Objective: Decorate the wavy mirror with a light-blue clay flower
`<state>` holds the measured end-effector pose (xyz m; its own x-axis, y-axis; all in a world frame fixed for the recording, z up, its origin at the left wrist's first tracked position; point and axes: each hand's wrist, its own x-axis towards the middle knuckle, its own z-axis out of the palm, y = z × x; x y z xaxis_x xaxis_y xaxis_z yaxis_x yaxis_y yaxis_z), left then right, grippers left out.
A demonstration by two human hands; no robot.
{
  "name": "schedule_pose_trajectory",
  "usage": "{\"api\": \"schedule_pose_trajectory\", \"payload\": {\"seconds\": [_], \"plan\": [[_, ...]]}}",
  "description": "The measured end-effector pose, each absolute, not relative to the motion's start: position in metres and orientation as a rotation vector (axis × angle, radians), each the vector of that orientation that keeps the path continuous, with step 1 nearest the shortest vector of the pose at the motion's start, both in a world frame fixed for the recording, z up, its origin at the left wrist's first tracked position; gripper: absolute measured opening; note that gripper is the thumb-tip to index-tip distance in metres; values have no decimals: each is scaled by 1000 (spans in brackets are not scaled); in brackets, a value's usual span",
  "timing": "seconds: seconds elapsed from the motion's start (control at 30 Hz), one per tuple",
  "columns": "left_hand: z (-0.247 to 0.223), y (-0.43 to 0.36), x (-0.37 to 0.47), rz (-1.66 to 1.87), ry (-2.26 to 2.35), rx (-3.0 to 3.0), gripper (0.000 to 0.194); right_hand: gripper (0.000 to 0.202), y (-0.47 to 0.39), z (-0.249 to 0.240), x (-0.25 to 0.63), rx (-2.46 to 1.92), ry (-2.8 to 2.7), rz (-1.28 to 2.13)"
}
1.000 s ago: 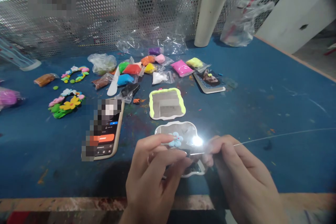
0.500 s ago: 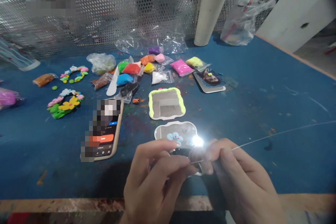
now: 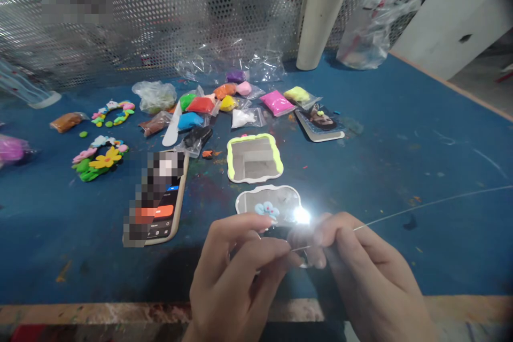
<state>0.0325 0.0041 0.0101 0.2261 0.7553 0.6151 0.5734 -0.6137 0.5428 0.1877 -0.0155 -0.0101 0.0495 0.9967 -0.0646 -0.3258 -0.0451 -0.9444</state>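
Both my hands are over a white-edged mirror [image 3: 244,200] near the table's front edge, hiding its lower part. A pale blue clay flower [image 3: 266,209] sits on the glass, and a bright glare shines beside it. My left hand [image 3: 240,272] is closed in a pinch on one end of a thin, pale, thread-like strand [image 3: 425,204]. My right hand [image 3: 360,264] pinches the same strand a short way along, and its long free part runs off to the right. Just beyond lies another mirror [image 3: 256,152] with a lumpy neon-yellow clay border.
Behind are several bags of coloured clay [image 3: 276,102], a white spatula [image 3: 172,129] and a decorated card-like item [image 3: 320,124]. A phone [image 3: 182,187] and two flower-trimmed rings [image 3: 106,157] lie left. A tumbler [image 3: 323,21] and plastic bag [image 3: 363,37] stand at back right.
My hands and the strand stay almost exactly in place, with only a very slight shift of the left hand. Nothing else has visibly moved.
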Motion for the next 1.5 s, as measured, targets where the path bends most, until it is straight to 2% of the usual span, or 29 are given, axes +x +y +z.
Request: {"api": "schedule_pose_trajectory", "payload": {"seconds": [0.37, 0.83, 1.07, 1.37, 1.5], "plan": [[10, 4, 32, 1325, 1283, 2302, 14, 28, -16, -7, 187, -1047, -898, 1329], [10, 3, 32, 1349, 1294, 2285, 9, 27, -14, -7, 185, -1015, -902, 1329], [10, 3, 25, 1295, 1405, 2328, 15, 26, -14, -7, 187, -1143, -906, 1295], [-11, 11, 12, 1169, 1554, 2422, 21, 28, -2, 10, 177, -1565, -1106, 903], [-14, 12, 11, 1168, 1529, 2455, 32, 24, 0, 11, 171, -1589, -1166, 829]]}}
